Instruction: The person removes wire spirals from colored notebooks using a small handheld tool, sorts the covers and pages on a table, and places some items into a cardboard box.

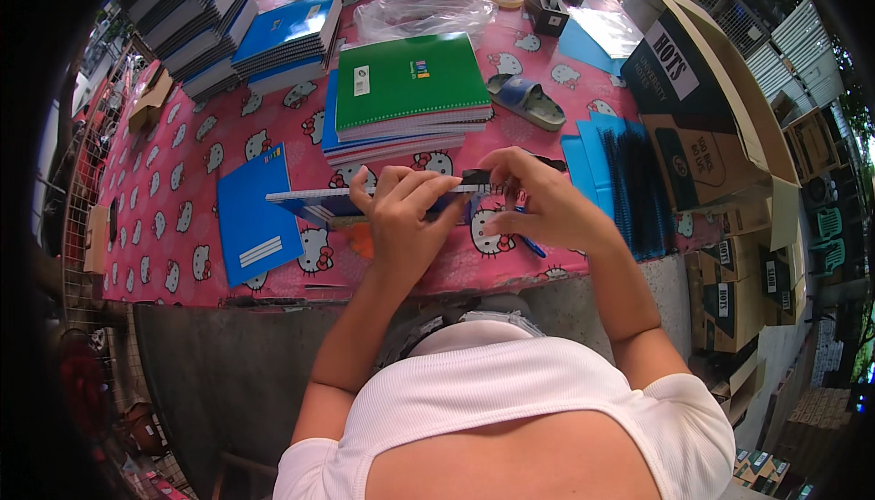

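My left hand (406, 213) grips a notebook (314, 196) held edge-on above the table, its pages seen as a thin white line and a blue cover below. At the notebook's right end, the bent fingers of my right hand (547, 204) close around a dark binding coil (497, 189); the fingertips partly hide it. A blue notebook cover (260, 217) lies flat to the left. Just beyond my hands stands a stack of notebooks with a green one (410, 81) on top. A blue pen (531, 246) is partly visible below my right hand.
A pink patterned cloth (182, 226) covers the table. Loose black coils (638, 190) lie on blue sheets at right, beside a large open carton (702, 108). A slipper (529, 101), clear plastic (424, 17), a tape dispenser (545, 10) and tall notebook stacks (196, 26) stand farther back.
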`<state>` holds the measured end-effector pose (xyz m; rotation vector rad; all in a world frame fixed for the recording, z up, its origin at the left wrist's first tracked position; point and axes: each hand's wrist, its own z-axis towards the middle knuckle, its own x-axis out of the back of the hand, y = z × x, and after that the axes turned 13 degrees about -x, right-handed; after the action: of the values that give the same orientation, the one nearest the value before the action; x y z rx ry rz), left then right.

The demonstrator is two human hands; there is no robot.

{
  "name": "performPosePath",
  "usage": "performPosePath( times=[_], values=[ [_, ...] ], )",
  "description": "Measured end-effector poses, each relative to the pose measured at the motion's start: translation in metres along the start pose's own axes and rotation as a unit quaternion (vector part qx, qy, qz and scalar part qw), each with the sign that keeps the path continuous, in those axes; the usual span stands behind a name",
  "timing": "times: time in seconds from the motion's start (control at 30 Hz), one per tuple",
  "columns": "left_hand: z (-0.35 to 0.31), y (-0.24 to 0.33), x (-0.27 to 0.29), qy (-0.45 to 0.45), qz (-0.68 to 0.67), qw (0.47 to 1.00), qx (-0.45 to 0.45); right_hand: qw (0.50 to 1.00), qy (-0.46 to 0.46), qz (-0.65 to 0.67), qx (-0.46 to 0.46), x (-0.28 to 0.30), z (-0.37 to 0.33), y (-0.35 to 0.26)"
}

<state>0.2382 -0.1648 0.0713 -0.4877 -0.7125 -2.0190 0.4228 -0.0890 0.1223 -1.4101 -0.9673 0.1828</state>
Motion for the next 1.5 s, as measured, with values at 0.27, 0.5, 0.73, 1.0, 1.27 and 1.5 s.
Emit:
performPosePath(
  times=[0.27, 0.5, 0.73, 1.0, 1.27, 1.5],
  values=[
    [0.004, 0.0, -0.003, -0.003, -0.005, 1.0, 0.005, 0.94, 0.226, -0.208, 0.144, -0.026, 0.01, 0.005],
    [0.005, 0.007, -0.005, 0.021, -0.015, 0.998, 0.057, 0.964, 0.209, -0.147, 0.08, -0.034, 0.013, 0.007],
    [0.004, 0.002, -0.003, 0.042, -0.035, 0.998, 0.035, 0.942, 0.245, -0.193, 0.123, -0.034, 0.007, 0.004],
    [0.004, 0.006, -0.001, 0.036, -0.032, 0.998, 0.032, 0.935, 0.239, -0.208, 0.157, -0.028, 0.011, 0.009],
    [0.002, 0.004, -0.005, 0.046, -0.018, 0.998, 0.033, 0.926, 0.222, -0.245, 0.18, -0.028, 0.016, 0.006],
    [0.004, 0.005, -0.005, 0.045, -0.024, 0.998, 0.037, 0.964, 0.213, -0.107, 0.113, -0.024, 0.01, 0.008]
  ],
)
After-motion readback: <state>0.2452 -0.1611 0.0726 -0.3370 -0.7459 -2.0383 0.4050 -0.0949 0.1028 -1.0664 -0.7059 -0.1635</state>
